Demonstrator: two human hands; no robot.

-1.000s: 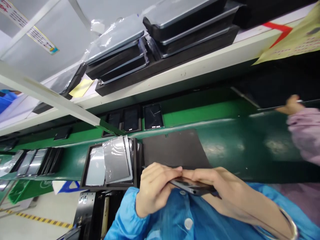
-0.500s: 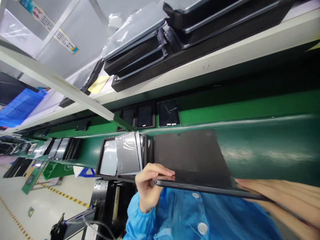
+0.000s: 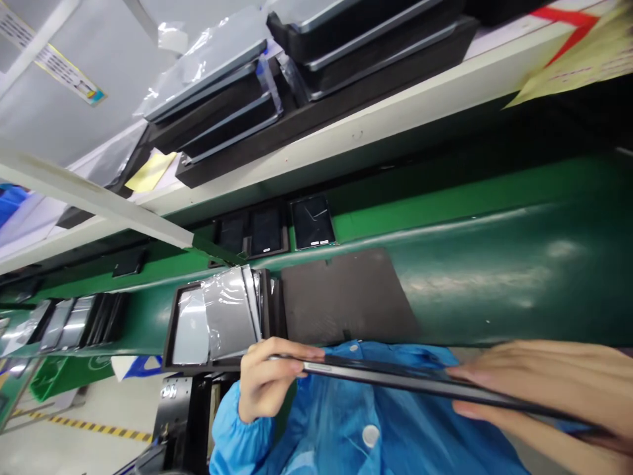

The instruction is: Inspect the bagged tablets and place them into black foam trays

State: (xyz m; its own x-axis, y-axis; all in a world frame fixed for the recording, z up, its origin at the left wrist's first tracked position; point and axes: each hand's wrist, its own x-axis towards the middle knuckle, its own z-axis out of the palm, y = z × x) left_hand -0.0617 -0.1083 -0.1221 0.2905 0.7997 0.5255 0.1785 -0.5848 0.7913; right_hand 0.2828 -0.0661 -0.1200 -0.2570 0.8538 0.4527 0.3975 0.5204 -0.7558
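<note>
My left hand (image 3: 270, 376), with a blue cuff at the wrist, and my right hand (image 3: 539, 382), coming in from the right edge, pinch opposite ends of a thin dark tablet (image 3: 390, 381). I see the tablet almost edge-on, its long metal side facing me and tilted across my blue smock (image 3: 370, 422). Just beyond it, a dark grey flat sheet (image 3: 346, 297) lies on the green belt. Near my left hand stands a black tray (image 3: 171, 336) holding silver film-wrapped panels.
The green conveyor belt (image 3: 494, 277) runs across the view, with several dark tablets in black frames (image 3: 311, 223) along it. Black foam trays of slabs (image 3: 316, 86) sit on a white shelf above. A white beam crosses the upper left.
The tablet has swung from a short, tilted view to a long edge-on view. My right hand has moved far to the right. A co-worker's hand and pink sleeve at the right have left view.
</note>
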